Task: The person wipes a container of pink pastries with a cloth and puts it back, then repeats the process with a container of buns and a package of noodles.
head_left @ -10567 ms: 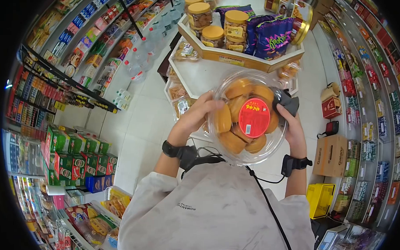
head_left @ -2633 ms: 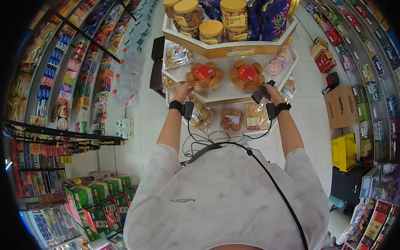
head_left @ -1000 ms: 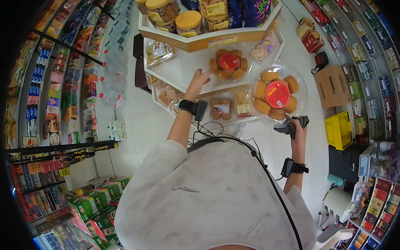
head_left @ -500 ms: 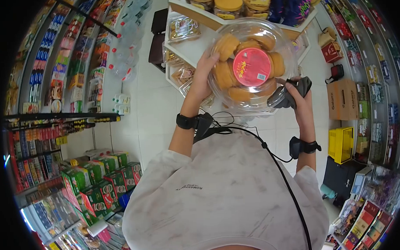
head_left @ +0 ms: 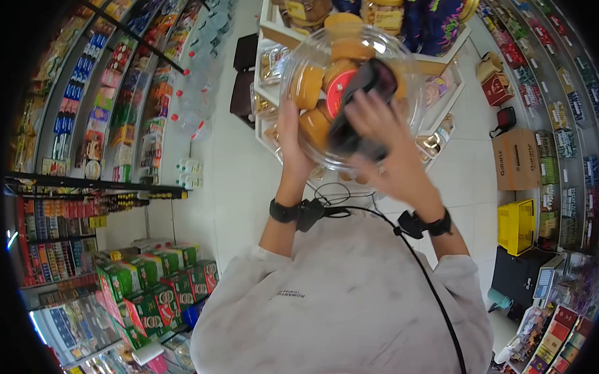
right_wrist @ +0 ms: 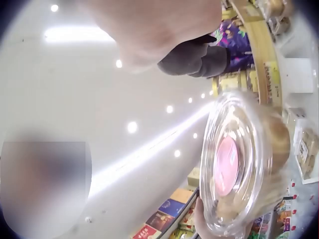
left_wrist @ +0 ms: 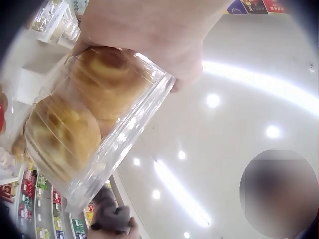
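Note:
A round clear plastic tub of golden buns with a red label is held up over the display stand in the head view. My left hand grips its left side. In the left wrist view that hand overlaps the tub's end, and the buns show through the side wall. My right hand, blurred, holds a dark grey cloth over the lid, hiding part of the label. The right wrist view shows the cloth apart from the tilted tub.
The tiered display stand bears jars with yellow lids and purple snack bags. Large water bottles stand on the floor at left. A cardboard box and a yellow basket are at right. A black cable crosses the shirt.
The tub has come off the stand's tier and been raised between my hands. My right hand has left the tub's right side and swung leftward over the lid with the cloth.

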Motion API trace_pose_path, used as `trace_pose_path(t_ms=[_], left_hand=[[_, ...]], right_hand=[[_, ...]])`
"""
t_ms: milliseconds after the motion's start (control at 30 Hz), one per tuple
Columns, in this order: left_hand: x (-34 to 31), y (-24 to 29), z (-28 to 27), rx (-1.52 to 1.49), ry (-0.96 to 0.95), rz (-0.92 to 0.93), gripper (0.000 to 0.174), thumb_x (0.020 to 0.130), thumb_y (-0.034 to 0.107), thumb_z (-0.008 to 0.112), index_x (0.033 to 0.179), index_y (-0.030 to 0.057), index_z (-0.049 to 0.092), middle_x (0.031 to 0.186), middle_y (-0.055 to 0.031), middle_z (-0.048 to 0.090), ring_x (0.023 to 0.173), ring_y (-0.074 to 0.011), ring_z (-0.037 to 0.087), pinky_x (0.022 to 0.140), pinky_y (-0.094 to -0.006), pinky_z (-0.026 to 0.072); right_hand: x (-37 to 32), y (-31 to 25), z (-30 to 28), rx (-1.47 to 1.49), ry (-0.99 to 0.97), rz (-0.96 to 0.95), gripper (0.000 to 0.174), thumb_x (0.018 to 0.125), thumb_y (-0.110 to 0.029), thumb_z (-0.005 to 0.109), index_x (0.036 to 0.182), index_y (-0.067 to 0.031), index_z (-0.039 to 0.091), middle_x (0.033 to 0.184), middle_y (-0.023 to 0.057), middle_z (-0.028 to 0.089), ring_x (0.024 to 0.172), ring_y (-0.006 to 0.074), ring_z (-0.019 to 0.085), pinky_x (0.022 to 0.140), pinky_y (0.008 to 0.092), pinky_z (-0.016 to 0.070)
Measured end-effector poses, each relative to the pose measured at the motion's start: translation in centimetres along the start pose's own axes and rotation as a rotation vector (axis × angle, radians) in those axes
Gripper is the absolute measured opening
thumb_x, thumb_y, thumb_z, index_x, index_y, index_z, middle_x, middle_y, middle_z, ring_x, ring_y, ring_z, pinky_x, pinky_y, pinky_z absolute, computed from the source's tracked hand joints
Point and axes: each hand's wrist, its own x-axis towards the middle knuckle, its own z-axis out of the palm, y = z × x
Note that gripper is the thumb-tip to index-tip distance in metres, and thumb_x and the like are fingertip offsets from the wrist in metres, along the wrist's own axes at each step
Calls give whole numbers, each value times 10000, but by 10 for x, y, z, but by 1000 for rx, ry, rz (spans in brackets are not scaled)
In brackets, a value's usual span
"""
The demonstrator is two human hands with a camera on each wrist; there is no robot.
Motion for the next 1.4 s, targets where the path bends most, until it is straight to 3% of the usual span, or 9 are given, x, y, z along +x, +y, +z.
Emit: trace_pose_path(t_ms=[33, 267, 500, 700, 800, 967, 1200, 1300, 1400], left_hand=[[-3, 4, 6, -6, 5, 9, 518, 1039, 349, 360, 1424, 3, 376, 1383, -119, 482, 1245, -223, 501, 1057, -364, 395], [-13, -4, 28, 292, -106, -35, 602, 1017, 346, 459, 1437, -72, 349, 1429, -165, 442, 1326, -223, 402, 1111, -334, 283], [-3, -1, 24, -222, -33, -283, 478, 1027, 370, 430, 1327, 0, 470, 1301, -122, 532, 1140, -188, 568, 956, -316, 481], [-1, -4, 35, 266, -103, -10, 552, 1019, 348, 465, 1417, -26, 383, 1348, -157, 495, 1245, -207, 486, 1038, -339, 396], [-8, -12, 49, 487, -211, 59, 563, 1017, 350, 468, 1427, -25, 380, 1349, -149, 501, 1258, -198, 462, 1052, -337, 363], [3, -11, 39, -139, -170, -305, 468, 1033, 354, 414, 1341, 5, 462, 1245, -92, 559, 1134, -168, 548, 978, -319, 434], [8, 12, 39, 131, -92, -141, 497, 1016, 313, 473, 1395, -2, 411, 1239, -96, 552, 1067, -163, 566, 914, -279, 464], [-4, 2, 51, 397, -190, -45, 536, 998, 268, 527, 1435, -3, 378, 1232, -94, 552, 1043, -151, 556, 897, -261, 455], [-6, -8, 48, 284, -189, -195, 505, 1000, 257, 522, 1419, -2, 408, 1226, -91, 563, 1028, -151, 569, 881, -261, 457]], right_hand=[[2, -12, -3, -217, -139, -61, 687, 898, -353, 614, 1467, -47, 378, 1532, 177, 327, 1418, 369, 278, 1169, 464, 189], [19, 17, -19, -187, 168, 83, 646, 876, -301, 628, 1435, -47, 425, 1542, 159, 317, 1413, 373, 289, 1162, 508, 201], [-21, -11, -34, -6, -312, -166, 571, 854, -258, 648, 1359, -30, 510, 1474, 157, 420, 1369, 355, 380, 1146, 454, 289], [-28, 26, -47, 62, 101, 338, 560, 870, -240, 636, 1380, -54, 500, 1496, 168, 384, 1368, 352, 383, 1111, 450, 333], [-9, 15, -42, -33, 114, 176, 567, 873, -218, 632, 1397, -64, 482, 1512, 166, 363, 1384, 361, 357, 1127, 463, 301], [-29, -7, -41, 52, -323, -177, 534, 839, -166, 652, 1348, -69, 526, 1475, 150, 422, 1385, 344, 366, 1154, 468, 289], [-54, 21, -69, 119, -31, 402, 530, 851, -184, 658, 1347, -44, 534, 1473, 176, 415, 1316, 386, 437, 1097, 384, 362], [-22, 18, -47, -79, 145, 244, 615, 860, -207, 643, 1409, -14, 443, 1488, 196, 386, 1343, 392, 399, 1122, 424, 322], [-13, 9, -29, -94, -16, -1, 670, 816, -208, 656, 1405, 2, 416, 1502, 187, 370, 1366, 367, 382, 1143, 478, 285]])
